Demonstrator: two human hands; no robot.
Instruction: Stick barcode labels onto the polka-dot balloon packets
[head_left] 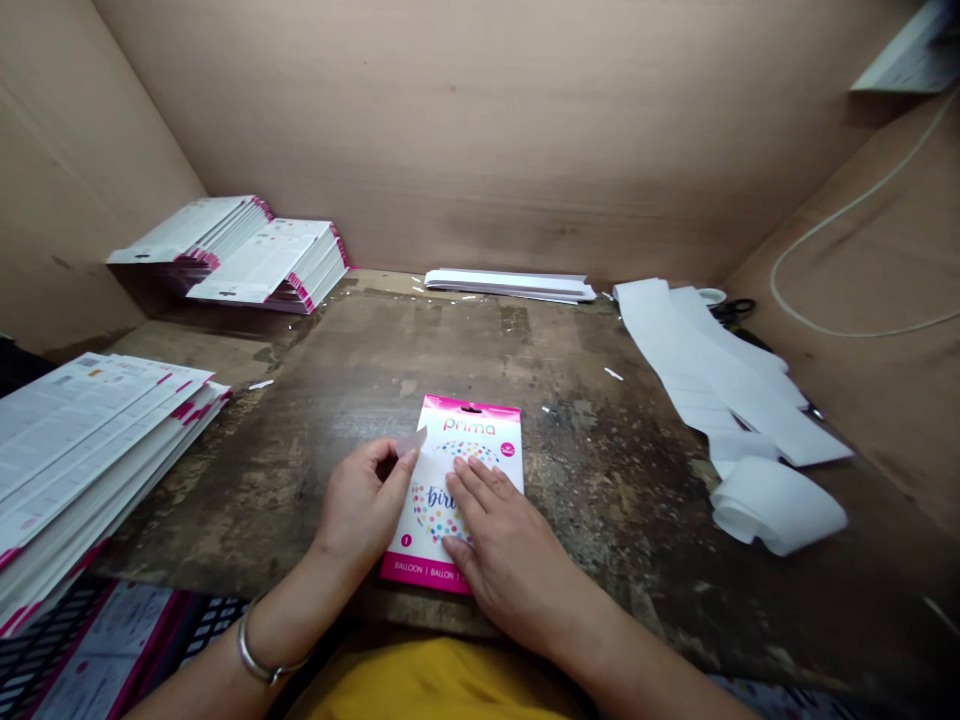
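Observation:
A pink and white balloon packet (pixel 431 450) lies flat on the worn table in front of me, its printed front facing up and its hang hole at the far end. My right hand (pixel 499 530) rests on the packet's face, fingers stretched out and covering part of the dotted balloon picture. At the packet's left edge, my left hand (pixel 367 500) pinches a small greyish flap (pixel 411 441) between thumb and fingers. Whether this flap belongs to the packet or is a separate piece, I cannot tell.
Stacked packets (pixel 97 440) stand at the left edge, with two more stacks (pixel 274 260) at the back left. White folded strips (pixel 510 284) lie by the back wall. A loose paper strip roll (pixel 780 505) and scissors (pixel 739 308) are on the right. A basket (pixel 202 630) sits below.

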